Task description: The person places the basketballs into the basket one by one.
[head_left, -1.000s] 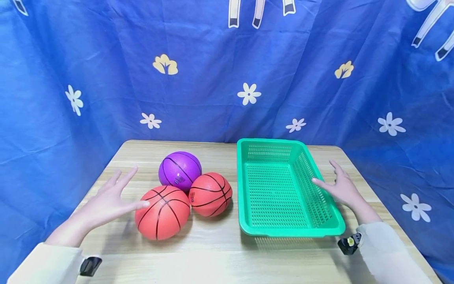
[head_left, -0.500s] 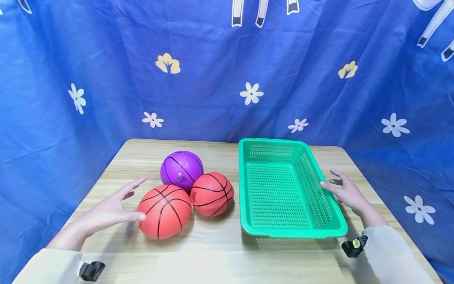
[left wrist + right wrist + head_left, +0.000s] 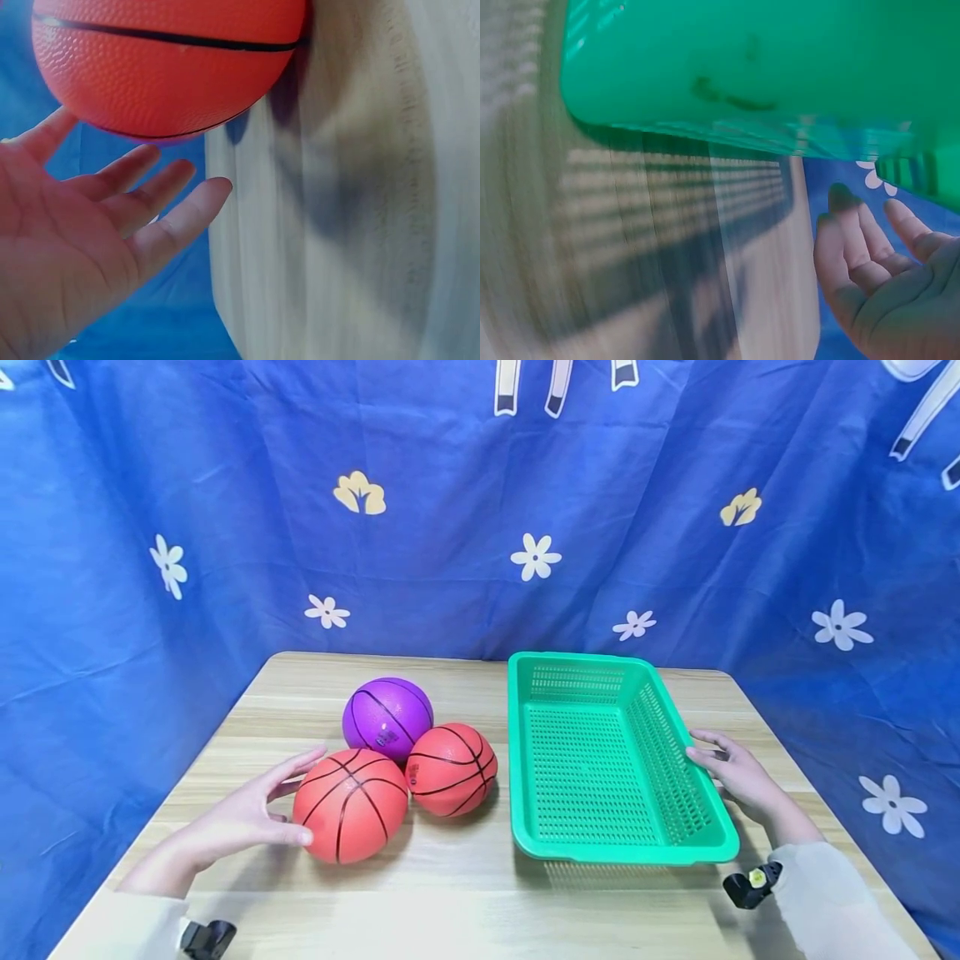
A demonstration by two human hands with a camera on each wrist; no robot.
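My left hand (image 3: 243, 814) is at the left side of an orange-red basketball (image 3: 351, 807), thumb and fingers spread around that side. In the left wrist view the fingers (image 3: 199, 214) are loosely extended below the ball. A second orange-red basketball (image 3: 452, 770) and a purple basketball (image 3: 387, 717) lie against it. My right hand (image 3: 742, 781) is at the right side of a green perforated basket (image 3: 622, 852), the thumb at its rim. The right wrist view shows the fingers (image 3: 855, 247) relaxed, below and apart from the basket wall. Whether the thumb touches the rim, I cannot tell.
The wooden table (image 3: 450, 910) carries the basket on the right and the balls left of centre. A blue curtain (image 3: 450, 527) with white flowers hangs behind and at both sides. A small black device (image 3: 208, 937) sits at the left sleeve, another black device (image 3: 752, 885) at the right.
My left hand has come down and closer around the orange-red basketball's left side. My right hand has lowered slightly along the basket's right side. The balls and basket look unmoved on the table.
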